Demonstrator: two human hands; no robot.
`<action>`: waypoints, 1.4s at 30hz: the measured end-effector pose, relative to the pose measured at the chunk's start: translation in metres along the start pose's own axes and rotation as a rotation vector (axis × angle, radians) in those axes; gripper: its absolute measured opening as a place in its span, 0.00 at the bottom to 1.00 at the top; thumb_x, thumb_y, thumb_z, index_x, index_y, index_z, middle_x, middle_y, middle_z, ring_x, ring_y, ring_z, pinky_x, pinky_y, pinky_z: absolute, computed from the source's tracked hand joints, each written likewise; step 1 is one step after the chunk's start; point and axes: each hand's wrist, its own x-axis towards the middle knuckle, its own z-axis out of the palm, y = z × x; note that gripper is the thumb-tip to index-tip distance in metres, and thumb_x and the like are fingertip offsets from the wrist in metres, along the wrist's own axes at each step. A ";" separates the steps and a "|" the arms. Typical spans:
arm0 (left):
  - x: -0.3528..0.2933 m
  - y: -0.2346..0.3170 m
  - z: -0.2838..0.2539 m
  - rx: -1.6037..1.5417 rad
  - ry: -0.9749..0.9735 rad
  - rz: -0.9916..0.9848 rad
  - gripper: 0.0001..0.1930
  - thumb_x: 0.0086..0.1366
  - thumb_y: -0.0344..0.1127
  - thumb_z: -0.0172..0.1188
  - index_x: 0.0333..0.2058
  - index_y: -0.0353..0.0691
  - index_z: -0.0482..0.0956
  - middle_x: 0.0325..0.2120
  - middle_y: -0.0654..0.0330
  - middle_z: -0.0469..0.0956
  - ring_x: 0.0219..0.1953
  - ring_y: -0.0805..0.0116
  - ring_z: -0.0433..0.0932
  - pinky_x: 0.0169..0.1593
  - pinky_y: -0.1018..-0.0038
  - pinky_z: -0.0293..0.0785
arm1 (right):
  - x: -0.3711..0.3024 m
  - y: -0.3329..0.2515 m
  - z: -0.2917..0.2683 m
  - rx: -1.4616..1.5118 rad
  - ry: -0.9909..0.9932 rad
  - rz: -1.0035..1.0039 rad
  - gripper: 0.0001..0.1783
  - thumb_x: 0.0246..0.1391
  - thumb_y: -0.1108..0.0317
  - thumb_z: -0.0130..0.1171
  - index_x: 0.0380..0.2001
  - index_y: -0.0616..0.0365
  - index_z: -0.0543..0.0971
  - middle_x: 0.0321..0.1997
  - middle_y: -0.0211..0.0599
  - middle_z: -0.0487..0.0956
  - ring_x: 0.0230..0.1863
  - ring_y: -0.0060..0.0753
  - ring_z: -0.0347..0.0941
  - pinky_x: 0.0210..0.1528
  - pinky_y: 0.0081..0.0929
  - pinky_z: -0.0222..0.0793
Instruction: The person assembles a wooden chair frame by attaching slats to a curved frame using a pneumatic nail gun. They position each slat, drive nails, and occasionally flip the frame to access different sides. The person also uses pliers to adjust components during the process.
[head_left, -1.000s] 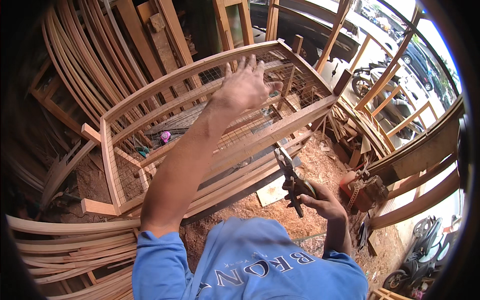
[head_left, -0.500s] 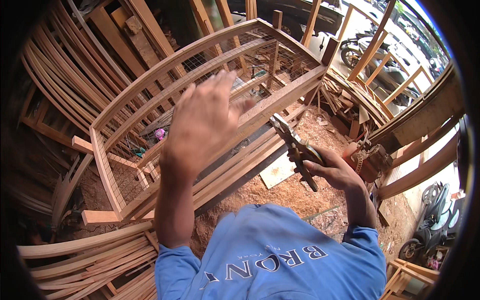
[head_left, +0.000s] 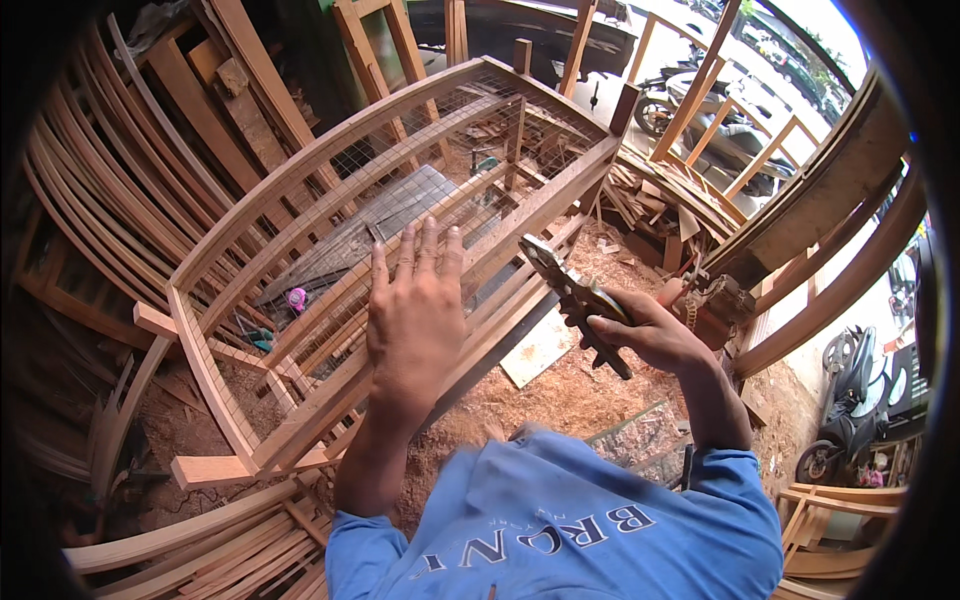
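Note:
A wooden frame (head_left: 225, 385) with a curved top and wire mesh (head_left: 365, 150) stretched across it lies in front of me. My left hand (head_left: 418, 305), open and palm down with fingers apart, is over the near rail; I cannot tell whether it touches wood or mesh. My right hand (head_left: 650, 330) is closed around a dark metal pair of pliers (head_left: 562, 285), whose head points up and left, close to the frame's near edge. The handles are partly hidden by the fingers.
Long curved wood strips (head_left: 85, 215) lean at the left, and more strips (head_left: 230, 545) lie at lower left. Wood shavings (head_left: 480, 395) cover the ground. A pink tape-like roll (head_left: 296, 299) shows through the mesh. Scrap wood (head_left: 660, 200) and motorcycles (head_left: 850, 390) are to the right.
My left hand has come down, its fingers now spread and pointing away over the near rail. The right hand still holds the pliers, nearly in place. The view has shifted slightly.

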 end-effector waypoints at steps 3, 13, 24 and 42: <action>0.001 -0.001 0.002 -0.003 -0.022 0.008 0.26 0.77 0.39 0.40 0.71 0.43 0.60 0.71 0.56 0.62 0.72 0.59 0.61 0.76 0.54 0.49 | -0.001 -0.005 0.004 -0.049 0.036 0.037 0.21 0.67 0.56 0.60 0.52 0.62 0.76 0.34 0.28 0.77 0.35 0.18 0.72 0.38 0.21 0.70; 0.001 0.000 -0.001 0.002 -0.048 0.014 0.27 0.75 0.39 0.45 0.70 0.41 0.62 0.72 0.60 0.61 0.73 0.62 0.61 0.76 0.56 0.50 | 0.000 0.006 0.018 -0.140 0.115 0.028 0.20 0.69 0.55 0.57 0.53 0.59 0.74 0.33 0.29 0.77 0.33 0.20 0.73 0.34 0.25 0.72; 0.002 0.003 -0.012 -0.008 -0.104 -0.004 0.32 0.70 0.39 0.55 0.71 0.43 0.60 0.73 0.61 0.59 0.73 0.61 0.60 0.77 0.56 0.49 | 0.051 0.085 0.064 0.123 0.204 -0.110 0.23 0.61 0.67 0.55 0.58 0.59 0.70 0.29 0.25 0.71 0.28 0.18 0.67 0.28 0.23 0.65; 0.003 0.004 -0.008 0.032 -0.139 0.013 0.30 0.74 0.40 0.48 0.72 0.43 0.57 0.73 0.63 0.59 0.74 0.60 0.58 0.76 0.53 0.49 | 0.067 -0.131 -0.091 -0.680 -0.445 0.356 0.25 0.64 0.69 0.59 0.63 0.56 0.69 0.27 0.38 0.81 0.19 0.28 0.79 0.16 0.24 0.78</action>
